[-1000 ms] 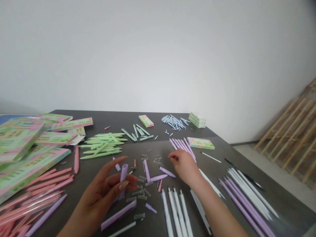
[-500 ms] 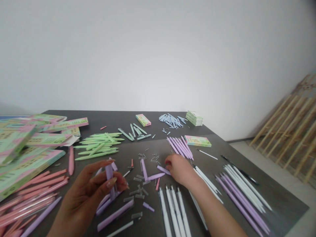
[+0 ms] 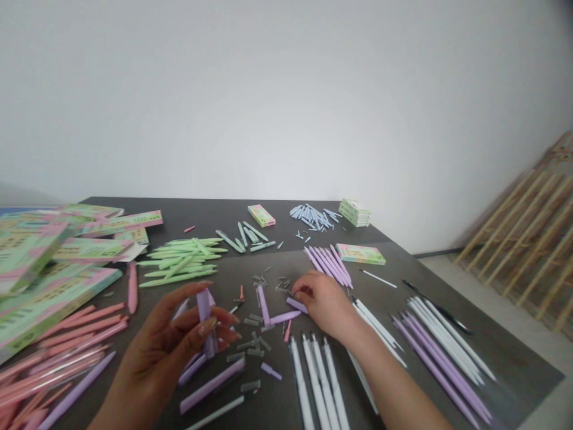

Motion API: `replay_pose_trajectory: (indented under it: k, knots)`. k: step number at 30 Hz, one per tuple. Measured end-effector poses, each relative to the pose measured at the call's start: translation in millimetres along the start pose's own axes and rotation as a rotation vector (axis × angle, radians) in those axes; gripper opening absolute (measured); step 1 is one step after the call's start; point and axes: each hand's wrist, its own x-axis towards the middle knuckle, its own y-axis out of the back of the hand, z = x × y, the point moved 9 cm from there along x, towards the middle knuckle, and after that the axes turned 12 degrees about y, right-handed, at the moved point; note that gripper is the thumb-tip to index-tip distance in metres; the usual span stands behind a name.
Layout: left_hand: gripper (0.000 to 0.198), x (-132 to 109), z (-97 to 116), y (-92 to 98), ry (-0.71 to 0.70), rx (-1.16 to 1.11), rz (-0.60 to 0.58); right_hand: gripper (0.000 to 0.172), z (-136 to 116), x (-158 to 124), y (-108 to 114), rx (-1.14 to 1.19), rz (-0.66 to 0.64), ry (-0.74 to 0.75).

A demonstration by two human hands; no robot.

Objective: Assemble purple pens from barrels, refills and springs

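Observation:
Between the thumb and fingers of my left hand [image 3: 179,334] is a purple pen barrel [image 3: 205,313], held upright with a clear part at its lower end. My right hand [image 3: 320,301] reaches down to the table, its fingers curled together beside small metal parts [image 3: 284,283]; whatever they pinch is too small to make out. A short purple tube [image 3: 296,306] lies against that hand. Between the hands are a purple barrel [image 3: 264,306], clear clips [image 3: 255,342] and a small purple piece [image 3: 271,371]. White refills [image 3: 317,376] lie in front of my right hand.
Cardboard pen boxes [image 3: 40,286] and pink pen parts [image 3: 80,331] cover the left side. Green barrels [image 3: 183,260], blue parts [image 3: 313,216] and stacked boxes [image 3: 355,212] lie farther back. Purple and white pieces [image 3: 443,352] lie right; a wooden rack [image 3: 523,239] stands beyond.
My right hand has shifted slightly left toward the small metal parts. My left hand has turned the purple barrel a little and moved slightly right. The view has shifted slightly.

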Motion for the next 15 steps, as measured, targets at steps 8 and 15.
replay_pose_trajectory:
  k: [8,15]
  knots:
    - [0.046,6,-17,-13.7,0.073,0.181,-0.187,0.007,-10,-25,3,0.006,-0.185,-0.073]
    - [0.043,5,-21,-16.2,0.073,0.203,-0.178,0.020,-10,-20,32,-0.066,-0.016,-0.033]
